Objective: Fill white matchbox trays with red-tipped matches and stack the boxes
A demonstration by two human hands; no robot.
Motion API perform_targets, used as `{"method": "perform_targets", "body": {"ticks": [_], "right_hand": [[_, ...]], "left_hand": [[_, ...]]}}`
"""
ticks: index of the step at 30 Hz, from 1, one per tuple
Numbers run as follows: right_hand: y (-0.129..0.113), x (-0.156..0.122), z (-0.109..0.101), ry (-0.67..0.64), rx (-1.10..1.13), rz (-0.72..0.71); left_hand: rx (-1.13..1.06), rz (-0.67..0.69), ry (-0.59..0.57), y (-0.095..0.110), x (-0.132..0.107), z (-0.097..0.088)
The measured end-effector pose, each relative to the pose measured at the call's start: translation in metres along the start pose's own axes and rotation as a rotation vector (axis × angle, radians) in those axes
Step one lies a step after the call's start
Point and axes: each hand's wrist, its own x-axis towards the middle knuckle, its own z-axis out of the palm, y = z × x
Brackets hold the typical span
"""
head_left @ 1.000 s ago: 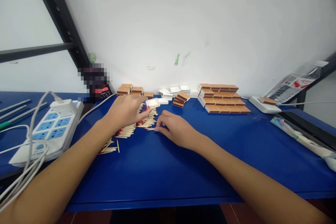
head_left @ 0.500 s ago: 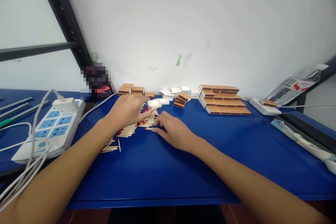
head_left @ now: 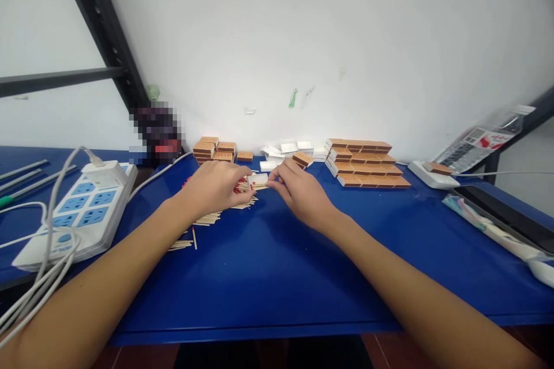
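Note:
Both hands meet over a heap of red-tipped matches on the blue table. My left hand is curled round a small white matchbox tray with red match heads showing beside its fingers. From the right, my right hand pinches a few matches at the tray's edge. A few loose matches lie nearer me, beside my left forearm.
Stacks of brown matchboxes stand against the wall at the right, smaller brown stacks at the left, and white empty trays between them. A white power strip with cables lies far left. A phone and packets lie far right.
My right hand has lifted off the table and moved back up to the tray with matches. My left hand has drawn the tray slightly toward the right hand.

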Motion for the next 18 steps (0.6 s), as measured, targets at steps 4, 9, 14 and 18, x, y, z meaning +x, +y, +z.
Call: {"method": "perform_targets", "body": {"ticks": [4,9,14,18], "right_hand": [[0.006,0.001,0.0,-0.025,-0.074,-0.011],[0.008,0.001,0.001,-0.062,-0.065,-0.029],[0.006,0.0,-0.001,-0.053,-0.029,-0.044],[-0.006,-0.006,0.007,0.048,0.082,-0.039]], "left_hand": [[-0.038,0.036,-0.029,0.008,0.0,-0.001],[-0.071,0.042,-0.041,0.014,-0.001,-0.003],[-0.111,0.032,-0.04,0.011,0.0,-0.001],[-0.085,-0.042,0.032,-0.001,0.002,-0.001]]}}
